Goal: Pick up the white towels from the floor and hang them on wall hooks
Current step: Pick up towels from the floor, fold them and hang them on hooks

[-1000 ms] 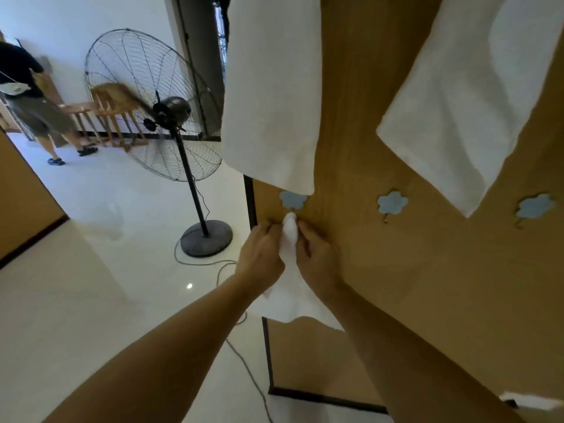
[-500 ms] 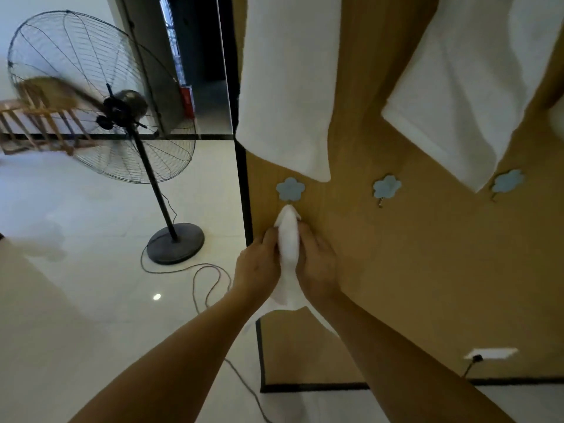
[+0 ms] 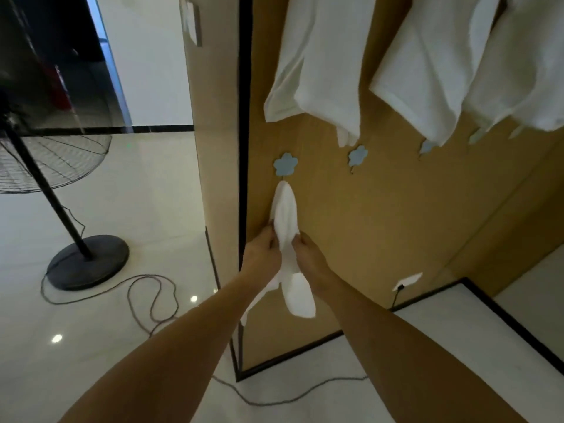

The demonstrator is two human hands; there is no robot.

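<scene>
Both hands, left (image 3: 263, 251) and right (image 3: 308, 254), pinch a bunched towel (image 3: 285, 215) whose tip, above them, seems caught under the hook (image 3: 285, 164), while hung towels (image 3: 317, 62) farther up suggest little is left.

A single head-worn view looks forward and down along both forearms, close to a tan wall panel (image 3: 381, 227) that fills the frame from 12 to 4 o'clock. The wide lens bends the panel's dark edge strip (image 3: 243, 117). The white floor (image 3: 91, 331) spreads from 6 to 9 o'clock, with a standing fan (image 3: 45, 166) at 9 o'clock. With only one view, no scene overlap exists.
</scene>
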